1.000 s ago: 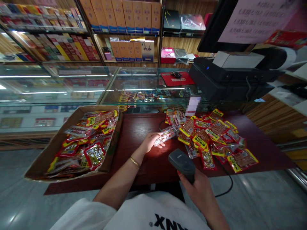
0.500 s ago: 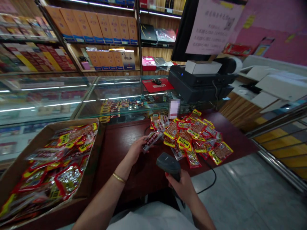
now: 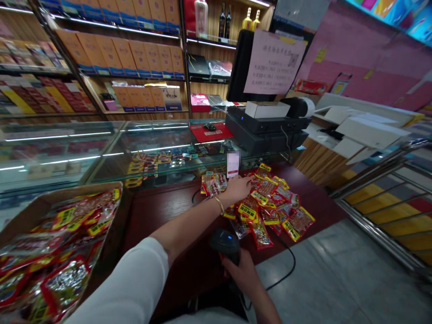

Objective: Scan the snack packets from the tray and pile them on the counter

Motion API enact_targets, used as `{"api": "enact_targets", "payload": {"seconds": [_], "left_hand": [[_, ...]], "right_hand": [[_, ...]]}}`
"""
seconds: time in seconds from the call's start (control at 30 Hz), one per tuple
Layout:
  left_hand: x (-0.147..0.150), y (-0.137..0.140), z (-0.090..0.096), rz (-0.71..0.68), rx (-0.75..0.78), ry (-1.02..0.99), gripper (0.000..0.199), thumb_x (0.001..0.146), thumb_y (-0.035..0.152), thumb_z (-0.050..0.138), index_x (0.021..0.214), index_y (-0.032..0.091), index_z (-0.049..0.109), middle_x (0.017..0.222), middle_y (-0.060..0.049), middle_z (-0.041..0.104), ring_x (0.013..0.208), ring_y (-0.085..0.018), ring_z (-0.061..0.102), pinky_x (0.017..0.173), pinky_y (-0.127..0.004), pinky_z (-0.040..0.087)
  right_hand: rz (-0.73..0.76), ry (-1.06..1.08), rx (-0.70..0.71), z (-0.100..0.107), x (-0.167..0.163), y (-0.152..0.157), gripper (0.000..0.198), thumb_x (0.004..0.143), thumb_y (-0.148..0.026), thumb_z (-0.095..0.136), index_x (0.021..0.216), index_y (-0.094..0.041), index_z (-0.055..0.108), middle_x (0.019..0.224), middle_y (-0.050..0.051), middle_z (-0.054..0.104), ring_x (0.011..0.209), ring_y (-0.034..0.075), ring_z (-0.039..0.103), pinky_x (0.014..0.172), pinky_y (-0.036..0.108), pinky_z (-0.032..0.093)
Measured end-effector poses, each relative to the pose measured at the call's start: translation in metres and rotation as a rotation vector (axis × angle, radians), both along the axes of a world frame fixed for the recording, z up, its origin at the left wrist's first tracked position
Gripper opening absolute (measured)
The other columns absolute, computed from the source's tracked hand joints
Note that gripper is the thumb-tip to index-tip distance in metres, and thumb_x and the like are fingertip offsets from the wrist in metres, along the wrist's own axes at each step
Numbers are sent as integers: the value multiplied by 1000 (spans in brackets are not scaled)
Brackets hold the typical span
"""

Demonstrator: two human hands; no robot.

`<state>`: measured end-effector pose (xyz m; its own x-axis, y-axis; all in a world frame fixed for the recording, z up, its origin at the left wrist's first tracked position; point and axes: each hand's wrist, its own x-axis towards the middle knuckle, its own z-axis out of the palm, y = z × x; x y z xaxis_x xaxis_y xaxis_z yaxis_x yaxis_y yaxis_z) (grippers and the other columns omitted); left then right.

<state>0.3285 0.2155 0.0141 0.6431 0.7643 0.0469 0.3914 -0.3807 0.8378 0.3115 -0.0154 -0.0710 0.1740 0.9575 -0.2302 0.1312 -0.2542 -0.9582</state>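
My left hand (image 3: 238,189) reaches out over the near-left part of a heap of snack packets (image 3: 270,198) in clear, red and yellow wrappers. Its fingers are stretched out at the heap, with nothing visibly held; the fingertips are partly hidden. My right hand (image 3: 245,270) is wrapped around the handle of a dark barcode scanner (image 3: 224,243), whose head shows a small blue light. A cable leads away from it. Left of my left hand lies a smaller stack of packets (image 3: 213,183). Just behind the hand, a phone-like white card or screen (image 3: 232,165) stands upright.
An open cardboard box (image 3: 116,211) full of similar packets stands at left on the dark red counter (image 3: 151,211). Behind are a glass display case (image 3: 148,139), a red mouse mat (image 3: 211,132) and a till with a monitor (image 3: 238,67). Metal rails (image 3: 381,193) stand at right.
My left hand has let go of the clear packet and moved forward and right to the heap. The scanner stays in my right hand, its blue light now showing. The view has tilted up.
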Motion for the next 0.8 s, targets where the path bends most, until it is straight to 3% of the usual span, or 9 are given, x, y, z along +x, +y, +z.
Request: {"api": "enact_targets", "payload": {"seconds": [0.07, 0.13, 0.23, 0.4, 0.6, 0.8], "left_hand": [[0, -5, -9, -84, 80, 55, 47, 89, 42, 66, 135, 30, 67, 147, -11, 59, 148, -43, 31, 120, -65, 12], [-3, -11, -17, -218, 192, 156, 66, 82, 58, 70, 144, 37, 58, 163, -9, 41, 151, -50, 20, 115, -76, -1], [-1, -15, -27, -362, 351, 304, 89, 77, 76, 64, 155, 40, 41, 171, -11, 17, 149, -59, 13, 105, -86, -4], [25, -14, -35, -364, 437, 365, 84, 84, 76, 56, 157, 39, 37, 173, -10, 13, 149, -60, 11, 103, -89, 2], [62, -7, -38, -352, 397, 436, 85, 83, 74, 59, 158, 43, 33, 173, -6, 11, 150, -57, 10, 107, -87, 7], [75, -2, -25, -365, 325, 452, 92, 81, 79, 54, 160, 39, 30, 174, -8, 6, 151, -58, 4, 105, -89, 2]], "right_hand": [[0, 3, 11, -1, -1, -1, 17, 82, -34, 67, 80, -17, 62, 56, -3, 61, 51, 15, 61, 50, 24, 44], [0, 5, 11, -2, -1, -1, 16, 82, -33, 66, 82, -17, 63, 59, -3, 62, 51, 15, 61, 50, 24, 45], [3, 9, -1, 0, 0, -2, 15, 82, -31, 67, 86, -17, 65, 63, -2, 64, 53, 16, 62, 50, 24, 47], [21, 19, -18, 2, 1, -2, 16, 81, -31, 69, 85, -16, 66, 62, -1, 65, 54, 17, 62, 52, 25, 48], [-5, 3, -45, 5, 3, -5, 18, 80, -31, 68, 90, -16, 68, 68, 0, 68, 59, 18, 66, 57, 27, 51], [-25, -10, -37, 4, 1, -4, 18, 80, -34, 69, 84, -17, 68, 62, 0, 67, 55, 17, 64, 53, 26, 49]]}}
